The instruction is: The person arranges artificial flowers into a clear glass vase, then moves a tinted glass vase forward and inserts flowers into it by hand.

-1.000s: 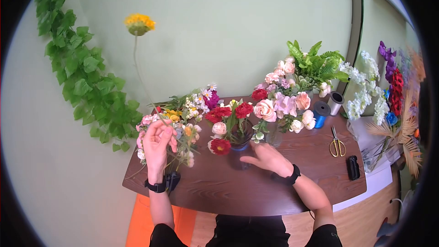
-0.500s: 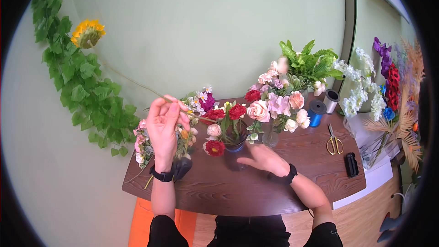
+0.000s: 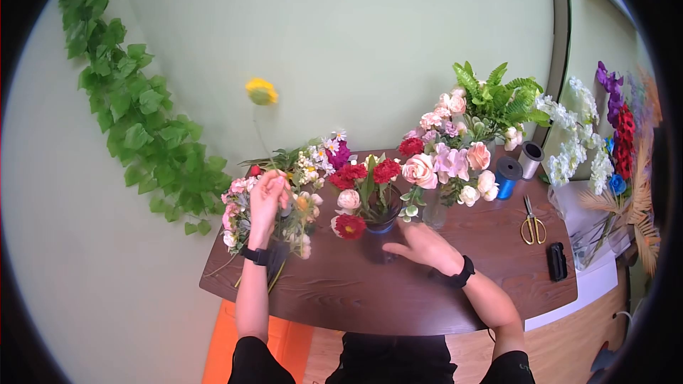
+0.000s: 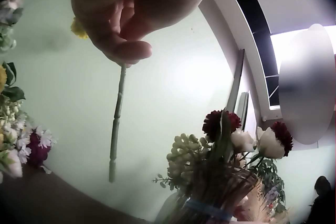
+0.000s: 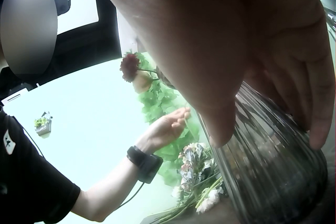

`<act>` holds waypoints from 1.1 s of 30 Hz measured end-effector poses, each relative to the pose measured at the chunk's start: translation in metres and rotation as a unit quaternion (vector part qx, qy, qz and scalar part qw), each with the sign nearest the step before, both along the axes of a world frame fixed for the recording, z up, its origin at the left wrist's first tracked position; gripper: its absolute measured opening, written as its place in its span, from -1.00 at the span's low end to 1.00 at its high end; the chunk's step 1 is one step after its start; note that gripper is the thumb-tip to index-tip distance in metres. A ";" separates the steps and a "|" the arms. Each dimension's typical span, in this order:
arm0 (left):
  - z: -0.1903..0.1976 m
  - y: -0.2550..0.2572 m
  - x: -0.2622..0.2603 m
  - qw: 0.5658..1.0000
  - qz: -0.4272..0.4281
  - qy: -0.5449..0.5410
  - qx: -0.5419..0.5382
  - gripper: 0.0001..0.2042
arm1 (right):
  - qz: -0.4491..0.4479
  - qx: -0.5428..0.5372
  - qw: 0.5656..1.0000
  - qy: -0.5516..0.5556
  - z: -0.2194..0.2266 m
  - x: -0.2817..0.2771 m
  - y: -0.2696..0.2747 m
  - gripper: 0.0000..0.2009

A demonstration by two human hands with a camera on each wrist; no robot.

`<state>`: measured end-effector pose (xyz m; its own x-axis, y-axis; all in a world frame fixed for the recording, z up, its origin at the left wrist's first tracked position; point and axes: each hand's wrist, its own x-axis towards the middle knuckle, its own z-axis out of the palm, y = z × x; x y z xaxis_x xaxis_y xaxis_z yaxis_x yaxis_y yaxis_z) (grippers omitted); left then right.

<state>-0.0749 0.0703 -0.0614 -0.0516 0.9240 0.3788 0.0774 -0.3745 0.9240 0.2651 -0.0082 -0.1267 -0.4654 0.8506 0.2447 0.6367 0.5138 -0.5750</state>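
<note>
My left hand (image 3: 267,200) pinches the thin green stem (image 4: 116,124) of a yellow flower (image 3: 262,92), slightly blurred. The bloom is up above the hand against the wall, and the cut end points down below the fingers in the left wrist view. On the table, my right hand (image 3: 429,247) holds a ribbed glass vase (image 5: 273,166), thumb on one side and fingers on the other. Red carnation-like flowers (image 3: 350,226), a pale pink bloom (image 3: 348,199) and green leaves stand in this vase.
Mixed loose flowers (image 3: 302,203) lie at the table's left. To the right are a glass vase of pink roses (image 3: 420,171), fern leaves (image 3: 494,92), a blue spool (image 3: 507,178), a pale spool (image 3: 530,160), gold-handled scissors (image 3: 532,227) and a black object (image 3: 557,262). Ivy (image 3: 142,114) hangs on the wall.
The yellow flower tipped to the left with its stem end over the vase, then swung back upright and right. My left hand drew back left. The right hand stays at the vase.
</note>
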 end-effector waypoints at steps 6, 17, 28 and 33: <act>-0.025 0.011 0.001 0.998 -0.043 0.011 -0.051 -0.84 | 0.005 0.027 1.000 0.007 0.001 0.000 0.000 -0.53; -0.062 0.029 -0.053 0.991 0.011 0.073 -0.114 -0.88 | 0.015 0.059 0.996 0.061 0.010 -0.001 -0.006 -0.53; -0.080 -0.032 -0.093 0.889 0.174 0.322 -0.276 -0.54 | 0.004 0.029 0.999 0.027 0.001 -0.001 -0.003 -0.52; -0.099 -0.026 -0.082 0.894 0.209 0.345 -0.196 -0.48 | 0.004 0.036 0.999 0.036 0.000 -0.001 -0.002 -0.53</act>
